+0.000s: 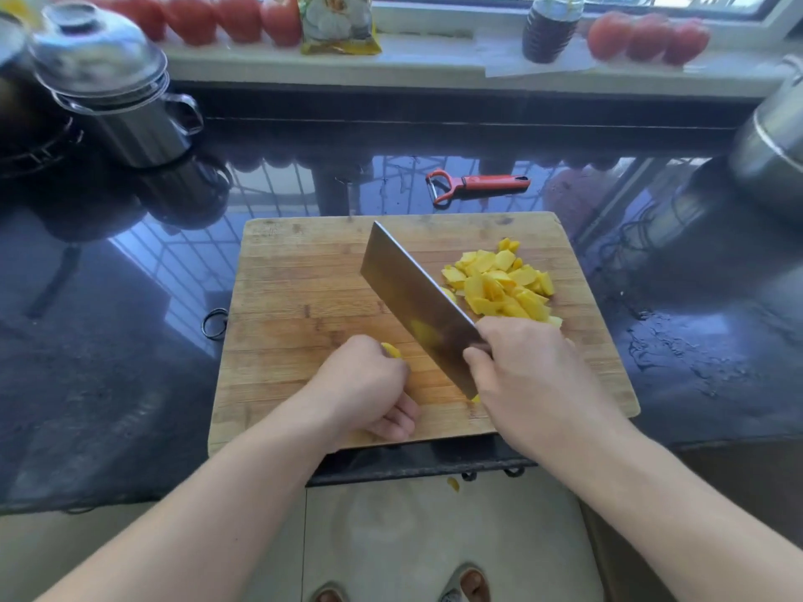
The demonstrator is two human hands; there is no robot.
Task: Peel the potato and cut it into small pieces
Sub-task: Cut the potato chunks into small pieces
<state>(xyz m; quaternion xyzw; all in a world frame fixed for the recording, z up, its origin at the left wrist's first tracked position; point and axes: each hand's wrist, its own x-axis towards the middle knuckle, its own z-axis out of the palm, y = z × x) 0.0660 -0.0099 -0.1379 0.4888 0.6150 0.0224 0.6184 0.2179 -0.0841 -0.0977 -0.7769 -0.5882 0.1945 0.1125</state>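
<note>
**Q:** On the cutting board (304, 297) at frame centre, what step is shown, and how is it done well?

**A:** Chopping. The right hand (528, 380) is wrapped round the handle of the cleaver (417, 302), index finger against the blade's side; the left hand (369, 384) is curled over the remaining potato piece (391, 350), of which only a yellow edge shows at the fingertips. Judged from this, the fingertips should stay tucked behind the knuckles, the blade flat riding against them, and the cuts even to match the finished pile.

**Q:** Where is the rest of the potato?

**A:** Cut pieces (504, 282) lie heaped at the board's right, beside the blade. One scrap (453, 484) lies below the worktop (108, 362) edge, lower centre.

**Q:** Counts?

**A:** One board, one cleaver, one red peeler (478, 185) lying unused above the board. Two lidded steel pots: upper left (117, 93) and right edge (773, 141). About eight tomatoes (239, 17) on the sill, one dark bottle (549, 28), one packet (339, 21). The heaped pieces are too overlapped to count.
</note>
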